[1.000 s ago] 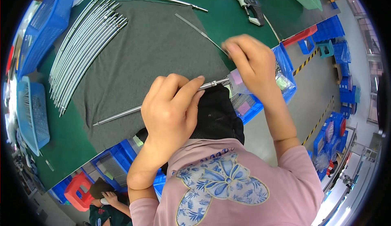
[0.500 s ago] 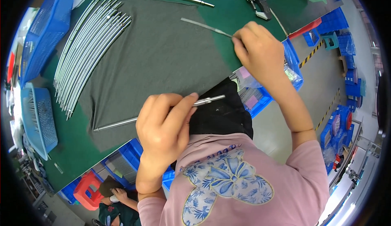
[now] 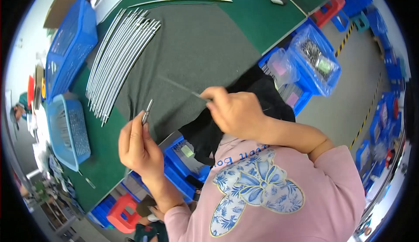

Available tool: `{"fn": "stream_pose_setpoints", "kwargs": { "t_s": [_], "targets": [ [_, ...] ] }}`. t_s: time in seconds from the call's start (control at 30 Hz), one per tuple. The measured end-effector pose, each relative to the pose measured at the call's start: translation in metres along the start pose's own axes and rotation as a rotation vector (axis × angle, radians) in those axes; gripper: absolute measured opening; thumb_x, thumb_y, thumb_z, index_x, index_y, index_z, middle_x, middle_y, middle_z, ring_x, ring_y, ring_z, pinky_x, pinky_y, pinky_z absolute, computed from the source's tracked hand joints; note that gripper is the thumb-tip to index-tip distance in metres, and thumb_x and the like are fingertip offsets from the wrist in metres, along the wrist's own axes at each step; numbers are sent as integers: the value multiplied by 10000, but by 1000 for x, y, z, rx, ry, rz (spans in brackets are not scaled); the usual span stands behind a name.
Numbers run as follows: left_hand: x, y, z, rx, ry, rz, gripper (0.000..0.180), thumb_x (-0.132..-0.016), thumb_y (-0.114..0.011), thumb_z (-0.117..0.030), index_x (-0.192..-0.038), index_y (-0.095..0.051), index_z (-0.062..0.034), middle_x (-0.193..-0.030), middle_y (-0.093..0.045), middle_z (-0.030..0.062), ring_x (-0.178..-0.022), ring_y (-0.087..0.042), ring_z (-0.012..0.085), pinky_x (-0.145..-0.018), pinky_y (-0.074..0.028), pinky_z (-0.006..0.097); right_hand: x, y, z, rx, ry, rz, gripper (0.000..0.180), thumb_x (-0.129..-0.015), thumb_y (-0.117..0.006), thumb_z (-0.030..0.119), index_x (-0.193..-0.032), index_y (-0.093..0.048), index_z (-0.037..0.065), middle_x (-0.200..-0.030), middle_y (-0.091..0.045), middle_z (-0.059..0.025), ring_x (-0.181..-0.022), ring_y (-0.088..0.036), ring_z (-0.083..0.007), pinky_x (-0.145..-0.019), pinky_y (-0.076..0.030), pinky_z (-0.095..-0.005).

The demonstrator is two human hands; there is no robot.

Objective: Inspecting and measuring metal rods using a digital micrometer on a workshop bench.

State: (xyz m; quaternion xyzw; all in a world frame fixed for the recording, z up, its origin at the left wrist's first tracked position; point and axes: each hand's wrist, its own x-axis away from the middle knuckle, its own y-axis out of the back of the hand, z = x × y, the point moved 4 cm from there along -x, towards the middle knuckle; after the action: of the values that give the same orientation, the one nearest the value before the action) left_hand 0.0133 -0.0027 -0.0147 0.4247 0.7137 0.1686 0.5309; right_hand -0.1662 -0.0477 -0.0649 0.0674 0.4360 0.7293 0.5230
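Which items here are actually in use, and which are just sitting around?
In use:
- left hand holding a short metal piece
- right hand pinching a thin rod
- grey mat

Lying about:
- row of curved metal rods
- blue baskets
- bagged parts bin
- red stool

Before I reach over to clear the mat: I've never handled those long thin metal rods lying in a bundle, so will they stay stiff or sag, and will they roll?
The metal rods look thin, long and slightly curved, so they would probably flex a little if lifted by one end. Being round and smooth, they may slip through the fingers. The grey mat under them probably limits rolling.
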Motion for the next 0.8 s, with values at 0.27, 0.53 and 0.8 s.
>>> {"fn": "stream_pose_setpoints", "kwargs": {
  "t_s": [0.27,0.53,0.8],
  "targets": [
    [38,-4,36,-55,114,106,181,-718,-556,40,-885,-616,3,-772,-607,119,-652,-571,241,-603,-448,297,15,12,-30,319,-284,-146,216,-763,-507,127,-971,-512,70,-579,-546,-84,-462,-542,-255,-420,-419,-355],
    [45,-2,37,-4,13,90,192,-704,-564,41,-880,-621,-6,-774,-610,119,-666,-578,242,-605,-451,299,28,35,-9,311,-28,-445,214,-757,-526,135,-959,-535,68,-570,-552,-68,-474,-535,-240,-447,-416,-336],
    [39,4,33,39,41,122,184,-705,-558,44,-874,-616,1,-773,-606,123,-678,-584,244,-609,-451,295,31,61,-75,24,-538,-552,190,-794,-475,158,-928,-498,26,-652,-556,-145,-623,-569,-249,-570,-431,-355]
  ]
}}
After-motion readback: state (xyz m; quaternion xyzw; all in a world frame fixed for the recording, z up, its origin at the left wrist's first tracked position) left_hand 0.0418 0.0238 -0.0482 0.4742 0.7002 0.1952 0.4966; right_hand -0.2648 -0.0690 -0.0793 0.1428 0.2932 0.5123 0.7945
